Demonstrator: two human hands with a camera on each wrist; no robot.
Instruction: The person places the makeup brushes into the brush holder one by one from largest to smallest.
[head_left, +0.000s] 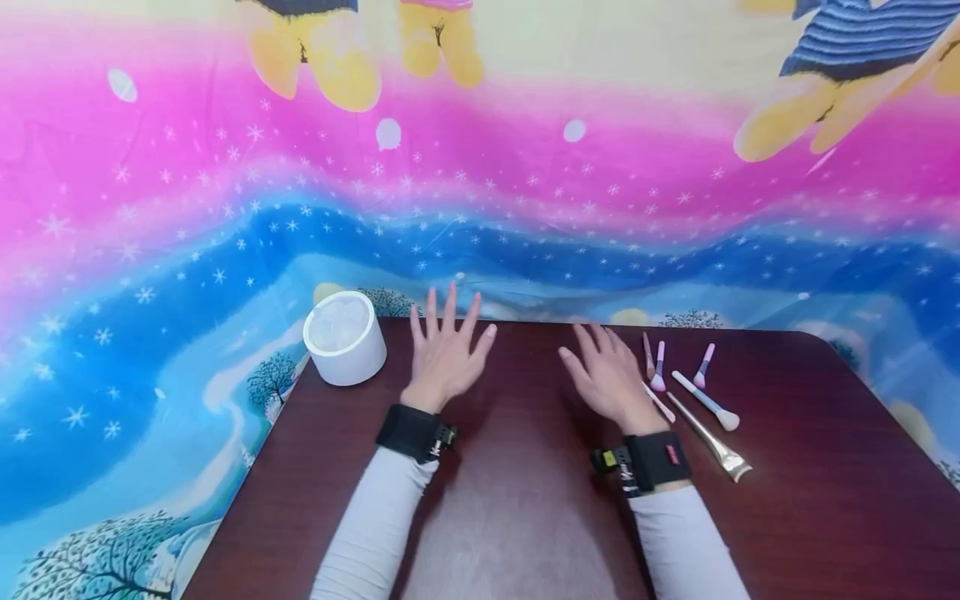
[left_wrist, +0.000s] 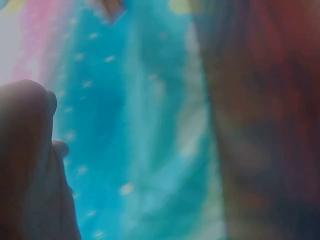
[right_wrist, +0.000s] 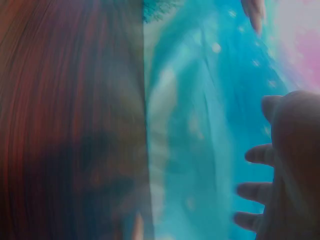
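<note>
My left hand (head_left: 446, 354) is held over the far part of the table with its fingers spread and nothing in it. Just left of it stands a white round container (head_left: 352, 354), its inside pale. The right hand (head_left: 609, 375), also bare, reaches forward with fingers extended. Several makeup brushes lie to its right: two small pink ones (head_left: 658, 367), a white-and-blue one (head_left: 705, 400) and a gold-coloured one (head_left: 708, 437) with a flared end. A pale slim brush (head_left: 660, 402) is partly hidden by the right hand. In the right wrist view the right hand's fingers (right_wrist: 257, 192) stand apart.
A dark reddish-brown table (head_left: 525, 500) with a rounded far right corner lies under both hands. Behind it hangs a colourful printed cloth (head_left: 525, 200), which also covers the left side. Each wrist wears a black band (head_left: 408, 432).
</note>
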